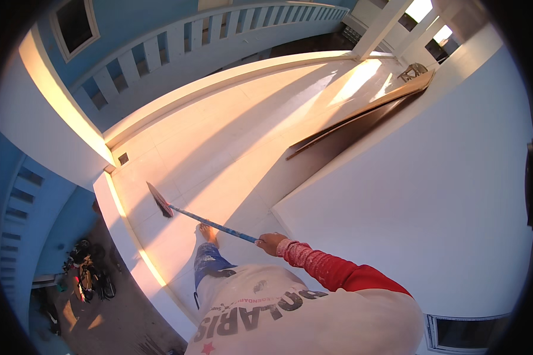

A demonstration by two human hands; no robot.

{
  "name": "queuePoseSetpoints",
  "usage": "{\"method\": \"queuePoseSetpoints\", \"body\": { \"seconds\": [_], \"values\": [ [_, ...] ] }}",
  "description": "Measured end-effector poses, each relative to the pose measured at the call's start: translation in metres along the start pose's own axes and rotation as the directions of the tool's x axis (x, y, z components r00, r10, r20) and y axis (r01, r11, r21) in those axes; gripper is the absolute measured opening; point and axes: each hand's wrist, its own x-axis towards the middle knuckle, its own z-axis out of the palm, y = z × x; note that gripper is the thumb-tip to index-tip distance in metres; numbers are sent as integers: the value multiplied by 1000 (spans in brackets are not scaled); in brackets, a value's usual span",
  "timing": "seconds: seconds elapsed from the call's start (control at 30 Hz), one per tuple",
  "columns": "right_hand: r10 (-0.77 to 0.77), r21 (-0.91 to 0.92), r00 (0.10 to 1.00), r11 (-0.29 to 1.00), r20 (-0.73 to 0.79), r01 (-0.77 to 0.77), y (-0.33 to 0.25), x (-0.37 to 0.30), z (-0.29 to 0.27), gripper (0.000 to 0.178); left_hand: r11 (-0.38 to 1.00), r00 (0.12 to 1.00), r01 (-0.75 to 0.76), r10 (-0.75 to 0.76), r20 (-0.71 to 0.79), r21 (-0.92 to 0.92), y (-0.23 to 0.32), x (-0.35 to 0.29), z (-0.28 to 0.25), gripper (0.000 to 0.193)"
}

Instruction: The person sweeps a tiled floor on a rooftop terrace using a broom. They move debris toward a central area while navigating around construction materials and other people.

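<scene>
We see the right grip clamped on a broom by its blue handle. The dark broom head lies at the tiled floor, near its left edge. We note a bare foot beside the handle, a drain near the floor's far-left corner, and brown boards along the right edge. The left grip's state we cannot tell.

Pale tiled floor | on it: broom head | bare foot | brown boards
</scene>
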Motion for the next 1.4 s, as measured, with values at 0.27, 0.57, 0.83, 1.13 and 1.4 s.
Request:
{"method": "queuePoseSetpoints", "body": {
  "seconds": [0.27,0.57,0.83,1.13,1.4],
  "values": [
    [-88,-183,995,980,-55,77,-86,135,-192,30,526,579,-806,608,-544,-271,471,-18,-261,29],
    [-251,-394,960,876,121,279,-72,400,-358,30,440,391,-895,693,-606,-75,705,-113,-232,37],
    [-282,-385,944,862,173,329,-60,765,-508,24,765,812,-342,533,-238,546,736,-61,-61,35],
    [272,-575,946,752,-177,-323,327,785,-916,35,980,897,-169,109,-429,-105,947,-95,-79,34],
    [214,-655,887,607,-410,-449,419,624,-1004,26,974,888,-82,167,-429,209,999,-109,-90,33]
  ]
}}
